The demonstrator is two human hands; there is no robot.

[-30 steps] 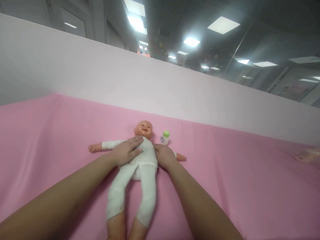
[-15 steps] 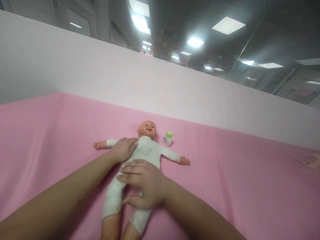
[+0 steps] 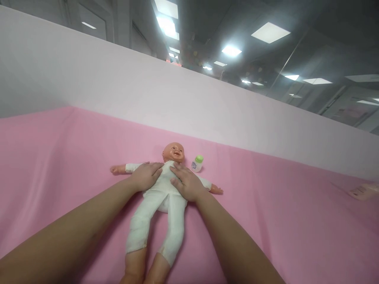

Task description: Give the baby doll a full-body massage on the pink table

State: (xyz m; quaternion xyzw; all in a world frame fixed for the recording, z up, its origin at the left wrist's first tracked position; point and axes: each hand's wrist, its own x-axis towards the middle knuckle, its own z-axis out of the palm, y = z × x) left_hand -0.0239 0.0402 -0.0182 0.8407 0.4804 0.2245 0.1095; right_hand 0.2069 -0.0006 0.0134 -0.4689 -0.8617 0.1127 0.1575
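Note:
A baby doll (image 3: pixel 166 185) with a white cloth body lies face up, its arms spread and its head away from me. My left hand (image 3: pixel 147 176) rests flat on the doll's chest and shoulder at the left, fingers stretched out. On the right side of the chest lies my right hand (image 3: pixel 188 181), open, with its fingers toward the doll's neck. Part of the doll's upper arms is hidden under my hands. Just right of the doll's head stands a small clear bottle (image 3: pixel 197 163) with a green cap, apart from both hands.
Pink cloth (image 3: pixel 266 221) covers the surface under the doll. A pale wall (image 3: pixel 166 94) rises behind it, with dark glass reflecting ceiling lights above. At the far right lies a pale pink bottle-like item (image 3: pixel 364 191), partly blurred.
My right hand has moved up from the doll's belly and hips to the right side of its chest. The doll's legs lie a little differently. My left hand has stayed put.

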